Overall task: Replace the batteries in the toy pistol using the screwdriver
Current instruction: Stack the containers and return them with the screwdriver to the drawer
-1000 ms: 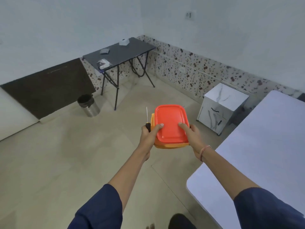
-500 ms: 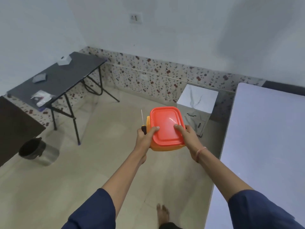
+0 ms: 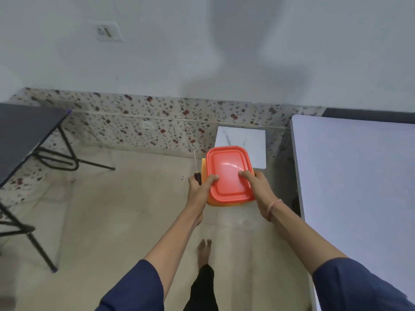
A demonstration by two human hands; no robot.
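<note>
Both hands hold a rectangular plastic food container (image 3: 224, 202) with rounded corners at the centre of the view. It has an orange body and a glossy red lid (image 3: 226, 173) with a raised rim, and the opaque lid hides what is inside. The left hand (image 3: 199, 191) clamps the container's 9 o'clock side, thumb flat on the lid. Its fingers curl round the black handle of a screwdriver (image 3: 197, 177), whose thin steel shaft points to 12 o'clock. The right hand (image 3: 259, 189) grips the 3 o'clock side, thumb on the lid and fingers wrapped below. A pink thread bracelet (image 3: 272, 206) circles that wrist. A smooth white table (image 3: 359, 176) lies at 3 o'clock, a marble-patterned cabinet (image 3: 242, 138) at 12, and a dark folding table (image 3: 20, 126) with tubular legs at 9. The skirting (image 3: 134, 122) is speckled terrazzo.
</note>
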